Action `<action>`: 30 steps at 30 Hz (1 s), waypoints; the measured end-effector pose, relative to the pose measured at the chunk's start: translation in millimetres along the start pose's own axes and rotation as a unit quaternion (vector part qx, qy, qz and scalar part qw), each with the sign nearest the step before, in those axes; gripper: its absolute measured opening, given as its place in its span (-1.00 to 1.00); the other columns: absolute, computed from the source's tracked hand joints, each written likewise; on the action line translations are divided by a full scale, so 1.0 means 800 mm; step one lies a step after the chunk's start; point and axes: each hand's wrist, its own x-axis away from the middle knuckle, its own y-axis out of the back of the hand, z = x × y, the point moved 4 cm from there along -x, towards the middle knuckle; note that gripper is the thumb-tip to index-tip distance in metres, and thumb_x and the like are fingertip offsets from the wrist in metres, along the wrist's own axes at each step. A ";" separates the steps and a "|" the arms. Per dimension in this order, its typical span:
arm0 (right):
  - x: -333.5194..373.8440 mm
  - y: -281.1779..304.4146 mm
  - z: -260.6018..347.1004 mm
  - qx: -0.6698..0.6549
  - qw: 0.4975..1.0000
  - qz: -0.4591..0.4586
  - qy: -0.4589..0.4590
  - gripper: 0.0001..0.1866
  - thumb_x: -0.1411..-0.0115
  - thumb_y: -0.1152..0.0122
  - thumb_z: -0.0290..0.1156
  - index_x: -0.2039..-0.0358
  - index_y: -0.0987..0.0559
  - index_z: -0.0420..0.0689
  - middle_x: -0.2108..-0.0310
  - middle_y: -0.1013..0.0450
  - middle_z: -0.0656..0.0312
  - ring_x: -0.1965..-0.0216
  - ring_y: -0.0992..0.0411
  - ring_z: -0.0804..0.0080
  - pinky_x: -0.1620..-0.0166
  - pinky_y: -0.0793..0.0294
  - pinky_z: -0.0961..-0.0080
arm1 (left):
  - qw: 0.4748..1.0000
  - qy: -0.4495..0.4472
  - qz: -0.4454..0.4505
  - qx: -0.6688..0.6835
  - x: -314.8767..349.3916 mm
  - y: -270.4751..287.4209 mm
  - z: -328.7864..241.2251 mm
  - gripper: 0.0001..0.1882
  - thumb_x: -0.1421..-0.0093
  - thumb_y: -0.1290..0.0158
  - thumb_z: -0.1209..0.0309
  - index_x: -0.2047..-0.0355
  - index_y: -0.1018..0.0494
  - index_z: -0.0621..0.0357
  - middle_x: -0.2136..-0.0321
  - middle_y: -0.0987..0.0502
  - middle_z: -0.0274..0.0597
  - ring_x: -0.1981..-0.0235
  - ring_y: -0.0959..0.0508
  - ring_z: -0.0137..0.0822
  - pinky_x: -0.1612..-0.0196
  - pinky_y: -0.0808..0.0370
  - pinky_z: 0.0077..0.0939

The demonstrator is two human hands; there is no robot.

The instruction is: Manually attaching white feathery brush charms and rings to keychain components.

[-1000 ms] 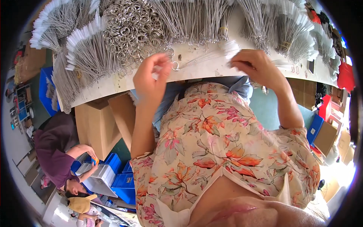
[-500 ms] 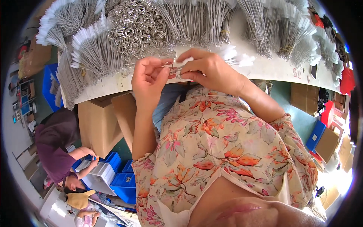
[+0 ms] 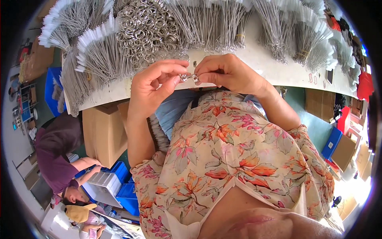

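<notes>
My left hand (image 3: pixel 157 81) and my right hand (image 3: pixel 227 73) meet just over the table's front edge. Between their fingertips is a small shiny metal key ring (image 3: pixel 184 77) with a short linked metal piece (image 3: pixel 192 77) running to the right. The left thumb and fingers pinch the ring end, while my right thumb and forefinger grip the linked end. Finer details of these parts are too small to make out. Beyond my left hand, a large heap of similar metal rings (image 3: pixel 147 32) lies on the table.
Bundles of thin wire brushes with white bristles, such as one bundle (image 3: pixel 99 49), line the white table (image 3: pixel 254 59). A cardboard box (image 3: pixel 103 135) stands below at the left. Near some blue bins (image 3: pixel 129 195), a person in purple (image 3: pixel 57 165) bends over. Grey bristles (image 3: pixel 159 133) show beside my left forearm.
White brush heads seen beyond my right hand have gone from view there. My hands have turned, and the metal piece now stretches between them. The person at the left has shifted slightly.
</notes>
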 end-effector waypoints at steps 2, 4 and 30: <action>0.002 0.002 -0.002 -0.047 0.997 0.009 -0.061 -0.86 -0.14 -0.11 -0.47 0.35 -0.53 -0.28 0.32 -0.43 0.22 0.42 -0.36 0.59 0.39 -0.34 0.68 | 1.000 0.000 0.001 0.003 -0.002 -0.001 0.002 -0.80 -0.08 0.01 0.64 0.26 -0.47 0.26 0.19 -0.48 -0.12 0.34 -0.48 -0.53 0.35 -0.40 -0.73; 0.002 0.004 -0.008 -0.101 0.994 -0.006 -0.039 -0.86 -0.13 -0.13 -0.45 0.36 -0.56 -0.24 0.36 -0.44 0.27 0.47 -0.33 0.63 0.43 -0.32 0.68 | 0.999 -0.030 -0.015 0.012 -0.004 -0.005 0.000 -0.77 -0.04 0.02 0.69 0.26 -0.46 0.30 0.21 -0.49 -0.10 0.33 -0.51 -0.49 0.31 -0.43 -0.69; -0.008 0.008 0.070 0.049 0.920 -0.306 0.241 -0.91 -0.06 -0.19 -0.52 0.41 -0.51 -0.25 0.48 -0.41 0.21 0.45 -0.47 0.50 0.38 -0.47 0.62 | 0.934 -0.216 -0.213 -0.188 -0.010 -0.038 -0.060 -0.71 -0.01 -0.02 0.68 0.19 -0.44 0.38 0.26 -0.48 -0.02 0.34 -0.55 -0.33 0.27 -0.54 -0.57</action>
